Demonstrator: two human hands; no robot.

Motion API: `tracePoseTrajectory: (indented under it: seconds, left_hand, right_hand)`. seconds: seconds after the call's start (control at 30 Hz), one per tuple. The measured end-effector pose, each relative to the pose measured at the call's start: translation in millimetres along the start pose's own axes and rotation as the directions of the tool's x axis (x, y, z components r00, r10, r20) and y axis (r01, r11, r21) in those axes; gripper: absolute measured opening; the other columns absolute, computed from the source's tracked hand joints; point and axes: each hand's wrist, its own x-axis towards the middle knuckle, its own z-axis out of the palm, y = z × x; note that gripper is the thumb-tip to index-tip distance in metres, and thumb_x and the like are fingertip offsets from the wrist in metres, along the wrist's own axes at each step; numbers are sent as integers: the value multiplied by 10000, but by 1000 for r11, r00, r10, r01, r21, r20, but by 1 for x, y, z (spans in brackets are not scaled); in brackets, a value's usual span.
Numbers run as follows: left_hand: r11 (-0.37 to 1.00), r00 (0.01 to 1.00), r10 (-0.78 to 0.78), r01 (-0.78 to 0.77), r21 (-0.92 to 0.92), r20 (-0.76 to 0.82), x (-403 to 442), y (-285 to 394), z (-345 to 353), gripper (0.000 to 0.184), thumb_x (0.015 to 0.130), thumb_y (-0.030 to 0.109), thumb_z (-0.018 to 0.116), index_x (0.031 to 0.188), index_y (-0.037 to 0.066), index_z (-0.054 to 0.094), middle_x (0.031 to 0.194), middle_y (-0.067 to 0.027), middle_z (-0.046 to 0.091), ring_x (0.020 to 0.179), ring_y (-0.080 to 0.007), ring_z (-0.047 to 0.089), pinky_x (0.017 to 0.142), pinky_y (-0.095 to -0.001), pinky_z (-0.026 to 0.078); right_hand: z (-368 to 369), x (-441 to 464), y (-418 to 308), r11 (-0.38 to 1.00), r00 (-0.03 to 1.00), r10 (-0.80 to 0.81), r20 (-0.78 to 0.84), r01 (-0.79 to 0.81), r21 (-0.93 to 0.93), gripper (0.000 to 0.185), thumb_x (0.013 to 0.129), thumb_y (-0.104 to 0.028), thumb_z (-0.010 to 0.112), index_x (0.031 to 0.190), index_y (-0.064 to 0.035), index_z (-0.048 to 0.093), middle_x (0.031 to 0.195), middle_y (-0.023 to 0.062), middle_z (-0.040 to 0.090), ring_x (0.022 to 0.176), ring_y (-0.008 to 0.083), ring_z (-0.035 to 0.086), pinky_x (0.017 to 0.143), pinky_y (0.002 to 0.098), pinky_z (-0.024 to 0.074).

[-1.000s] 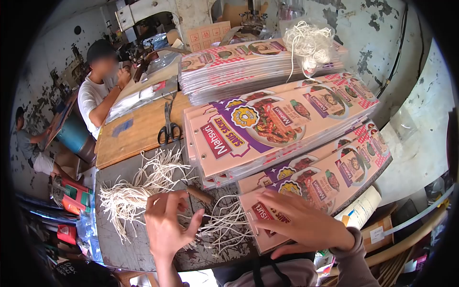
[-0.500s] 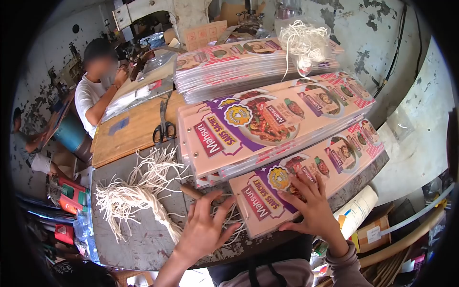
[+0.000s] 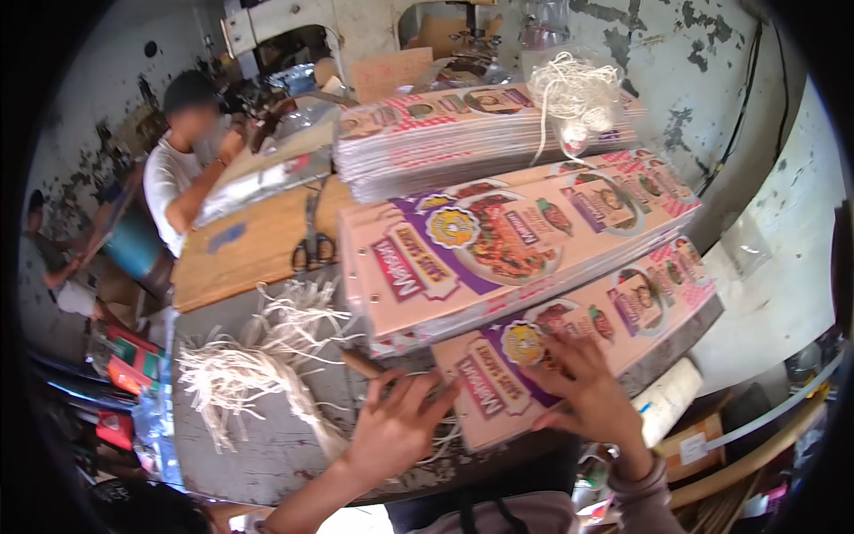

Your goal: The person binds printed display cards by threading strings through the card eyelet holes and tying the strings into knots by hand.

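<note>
A printed Mahsuri sauce panel (image 3: 485, 383) in a clear cover lies at the table's front edge. Across its surface, my right hand (image 3: 583, 396) rests with the fingers spread. My left hand (image 3: 400, 423) is at the panel's left corner, its fingers curled in and blurred; what they close on, if anything, is hidden. Just beyond those fingers lies a wooden tool handle (image 3: 361, 363). Loose white cords (image 3: 447, 438) show beneath and beside the left hand. Further left, a thick bundle of cut white cords (image 3: 258, 383) is spread on the grey tabletop (image 3: 222, 476).
Behind the panel stands a stack of matching panels (image 3: 391, 298), with another stack (image 3: 382, 160) farther back. A bag of white cord (image 3: 578, 93) sits on top of that one. Black scissors (image 3: 313, 245) lie on a wooden board (image 3: 240, 258). Another person (image 3: 182, 169) sits at the far left.
My left hand has moved slightly right toward the panel's corner, and its fingers have curled in. My right hand stays on the panel. The whole view has shifted a little.
</note>
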Motion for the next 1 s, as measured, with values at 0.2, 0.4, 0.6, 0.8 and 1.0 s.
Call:
tracePoseTrajectory:
  seconds: [0.2, 0.4, 0.6, 0.8, 1.0]
  left_hand:
    - [968, 997, 62, -70, -239, -42, 12, -7, 13, 252, 768, 149, 634, 986, 31, 585, 1088, -141, 543, 1015, -314, 568, 917, -418, 438]
    - [941, 999, 5, -23, -338, -54, 7, -15, 21, 344, 710, 174, 697, 1005, 48, 575, 1050, -157, 554, 1004, -369, 558, 914, -439, 444]
    - [918, 997, -52, 69, -390, 53, 5, -21, 29, 315, 754, 245, 687, 980, 72, 552, 1026, -118, 535, 941, -324, 573, 884, -440, 453]
    - [947, 1000, -20, 16, -322, -7, 5, -21, 30, 361, 726, 222, 716, 997, 48, 552, 1008, -120, 537, 910, -313, 566, 768, -404, 454]
    - [947, 998, -18, -5, -322, -68, 4, -17, 33, 316, 746, 240, 702, 934, 47, 537, 977, -121, 525, 859, -316, 570, 742, -404, 450]
  right_hand:
    - [-1, 67, -17, 824, 838, -523, -156, 544, 159, 467, 738, -359, 672, 1051, -27, 576, 1164, 110, 528, 999, 258, 533, 847, 380, 443]
    - [46, 104, -17, 685, 733, -644, -216, 679, 263, 344, 802, -275, 639, 939, 15, 514, 990, 130, 521, 880, 270, 508, 783, 348, 453]
    - [55, 107, -11, 688, 757, -624, -191, 649, 324, 346, 807, -252, 634, 975, 18, 497, 1013, 140, 505, 925, 286, 489, 797, 353, 453]
    - [53, 106, -12, 704, 766, -613, -191, 640, 307, 336, 812, -236, 629, 991, 19, 504, 1034, 151, 514, 940, 295, 493, 808, 357, 461]
    - [52, 104, -13, 702, 744, -608, -278, 667, 250, 273, 760, -193, 675, 909, -13, 533, 1008, 119, 525, 906, 278, 512, 785, 357, 472]
